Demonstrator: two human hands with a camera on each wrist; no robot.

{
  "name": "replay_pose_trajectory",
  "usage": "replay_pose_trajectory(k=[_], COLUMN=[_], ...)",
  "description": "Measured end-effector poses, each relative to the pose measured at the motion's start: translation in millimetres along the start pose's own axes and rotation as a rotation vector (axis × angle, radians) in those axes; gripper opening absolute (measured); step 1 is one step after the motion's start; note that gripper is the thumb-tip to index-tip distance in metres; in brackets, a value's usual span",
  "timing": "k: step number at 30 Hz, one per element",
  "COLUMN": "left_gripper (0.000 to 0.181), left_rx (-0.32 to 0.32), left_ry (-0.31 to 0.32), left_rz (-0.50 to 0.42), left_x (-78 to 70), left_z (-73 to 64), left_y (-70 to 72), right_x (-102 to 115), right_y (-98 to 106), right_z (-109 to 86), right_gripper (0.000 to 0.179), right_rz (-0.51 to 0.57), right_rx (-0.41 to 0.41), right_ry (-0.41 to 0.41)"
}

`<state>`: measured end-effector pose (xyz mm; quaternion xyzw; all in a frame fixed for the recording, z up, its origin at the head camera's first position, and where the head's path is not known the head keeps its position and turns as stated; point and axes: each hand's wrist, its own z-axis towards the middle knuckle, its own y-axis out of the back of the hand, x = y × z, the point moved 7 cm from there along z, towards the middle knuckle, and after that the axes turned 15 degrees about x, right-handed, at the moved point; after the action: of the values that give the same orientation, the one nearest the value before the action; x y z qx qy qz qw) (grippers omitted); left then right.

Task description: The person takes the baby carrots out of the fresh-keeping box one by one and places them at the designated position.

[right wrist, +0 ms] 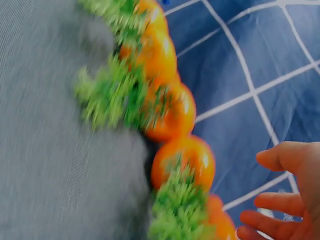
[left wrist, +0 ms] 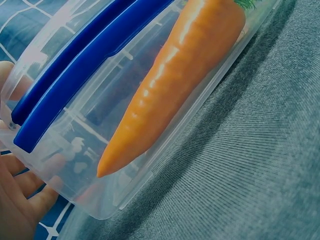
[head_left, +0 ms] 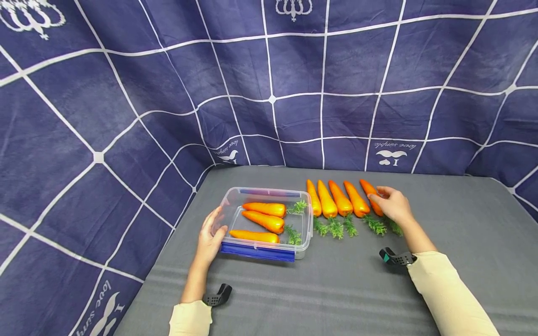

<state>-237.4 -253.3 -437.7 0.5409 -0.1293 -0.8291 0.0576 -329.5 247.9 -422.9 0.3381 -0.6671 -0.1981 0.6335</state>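
Five orange carrots [head_left: 338,198] lie in a row on the grey surface [head_left: 336,289], right of the clear box [head_left: 231,210] holding three more.
The right hand [head_left: 392,205], thumb and fingers apart, is at the rightmost carrot [head_left: 368,187], contact unclear; the left hand [head_left: 208,235] lays extended fingers against the box's left end; behind, the blue gridded cloth [head_left: 300,70] reads "I", a heart, "love simple", upside down beneath a crown print [head_left: 293,7].

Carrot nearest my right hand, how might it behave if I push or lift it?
The carrot will probably roll if pushed, since its body is rounded and tapered. Its glossy surface may be slippery to grip. The thin, feathery greens will likely bend easily.
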Motion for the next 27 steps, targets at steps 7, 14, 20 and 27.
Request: replay_pose_trajectory(k=[7, 14, 20, 27], left_gripper=[0.055, 0.055, 0.056, 0.056], left_rx=[0.025, 0.013, 0.012, 0.029], left_ry=[0.022, 0.015, 0.000, 0.042], left_rz=[0.022, 0.038, 0.028, 0.027], left_x=[-16.8, -1.9, 3.7, -19.0], left_z=[0.3, -0.7, -0.4, 0.8], left_y=[-3.9, -0.5, 1.2, -3.1], right_x=[35.2, 68.0, 98.6, 128.6], right_y=[-5.4, -25.7, -42.1, -63.3], right_z=[-0.6, 3.1, 5.3, 9.2], right_gripper=[0.050, 0.047, 0.045, 0.041], right_rz=[0.085, 0.177, 0.221, 0.275], right_rx=[-0.070, 0.004, 0.042, 0.088], right_ry=[0.115, 0.186, 0.272, 0.341])
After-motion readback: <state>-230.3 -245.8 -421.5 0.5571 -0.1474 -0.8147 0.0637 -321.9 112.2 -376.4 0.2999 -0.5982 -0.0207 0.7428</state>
